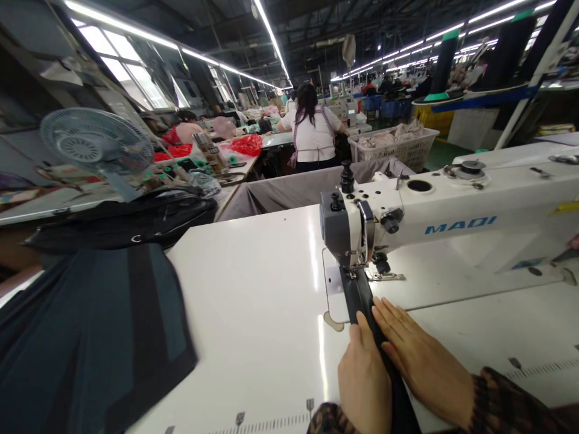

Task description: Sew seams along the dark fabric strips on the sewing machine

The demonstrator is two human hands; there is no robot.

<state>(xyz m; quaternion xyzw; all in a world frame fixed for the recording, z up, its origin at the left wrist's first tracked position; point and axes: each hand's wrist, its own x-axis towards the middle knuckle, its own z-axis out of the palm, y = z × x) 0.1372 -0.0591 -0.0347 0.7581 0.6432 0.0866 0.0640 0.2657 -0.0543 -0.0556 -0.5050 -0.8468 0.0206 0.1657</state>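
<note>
A long black fabric strip [362, 296] runs under the presser foot [353, 272] of a white sewing machine [407, 217] and back toward me. My left hand [364, 377] is closed on the strip's left side, its index finger pointing along it. My right hand [423, 355] lies flat against the right edge, fingers stretched out and close together toward the needle area. Both hands are just in front of the foot, and the left one partly covers the strip. Beside the foot, a small metal guide [386, 276] sits on the machine bed.
Dark fabric pieces [99, 313] hang over the table's left side, with a black bundle [136, 217] behind them. A fan [97, 141] stands at the left. Beyond the white tabletop [253, 289], a person [314, 129] sits near a basket [398, 144] of cloth.
</note>
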